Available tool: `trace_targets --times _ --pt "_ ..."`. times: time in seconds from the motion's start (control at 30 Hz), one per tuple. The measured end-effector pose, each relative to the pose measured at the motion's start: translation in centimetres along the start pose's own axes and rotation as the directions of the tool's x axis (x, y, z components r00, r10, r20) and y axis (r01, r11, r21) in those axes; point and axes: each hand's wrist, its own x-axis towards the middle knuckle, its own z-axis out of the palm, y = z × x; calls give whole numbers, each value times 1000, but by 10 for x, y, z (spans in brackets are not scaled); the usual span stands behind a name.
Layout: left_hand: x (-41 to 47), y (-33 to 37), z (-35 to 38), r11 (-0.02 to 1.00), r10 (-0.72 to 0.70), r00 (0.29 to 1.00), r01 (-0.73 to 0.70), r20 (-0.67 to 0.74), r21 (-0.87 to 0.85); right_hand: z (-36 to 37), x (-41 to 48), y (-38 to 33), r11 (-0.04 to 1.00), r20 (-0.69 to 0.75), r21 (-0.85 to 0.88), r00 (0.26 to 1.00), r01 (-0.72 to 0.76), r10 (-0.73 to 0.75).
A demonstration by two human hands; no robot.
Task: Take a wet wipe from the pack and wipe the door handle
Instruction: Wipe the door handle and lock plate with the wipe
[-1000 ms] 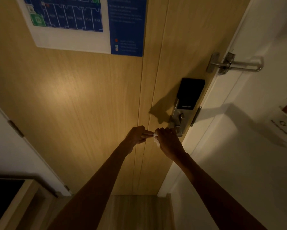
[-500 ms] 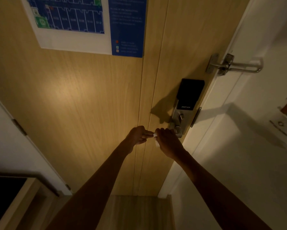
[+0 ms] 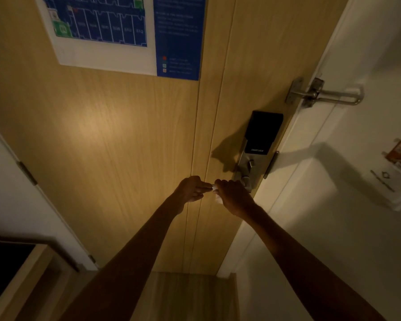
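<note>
At the far left, low down, stood a dark-topped cabinet (image 3: 11,260) with a pale wooden edge. Above it, a white frame carried a small metal hinge (image 3: 27,173). A light wooden door (image 3: 116,147) filled the middle of the dim scene, warmly lit at its centre. High on it hung a blue and white floor plan poster (image 3: 107,31), with a blue text panel on its right side.

Two bare forearms reached up from below and met at the door's lever. The left hand (image 3: 190,188) had its fingers curled and drawn narrow, and its fingertips pinched the free end of the door handle (image 3: 213,187). Only the silver tip of that handle showed, between the two hands. Just right of it, a small pale fold of wet wipe (image 3: 218,199) peeked out beneath the right hand (image 3: 234,196). That hand was curled over the handle and held the wipe against it, so most of the wipe lay hidden under the fingers.

Above the right hand rose a smart lock (image 3: 262,135), with a black panel over a steel plate. It cast a dark shadow to its left on the wood. Higher and further right, a steel swing-bar guard (image 3: 322,93) bridged the door edge and the white frame. On the white wall at the far right, a holder (image 3: 396,163) held an orange card, too dim to read.
</note>
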Motion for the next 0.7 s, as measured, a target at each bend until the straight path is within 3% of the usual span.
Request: trace_targets --times 0.1,0.3,0.7 --pt "-1 -1 0 1000 12 1000 -12 -8 8 11 -6 -2 1000 -131 -12 991 -2 1" --pt "-1 3 3 999 8 1000 -7 -10 38 5 2 7 994 -83 12 991 111 -109" --pt "1 1 9 1000 -13 998 13 -64 3 15 -7 23 985 -165 -156 981 78 -104"
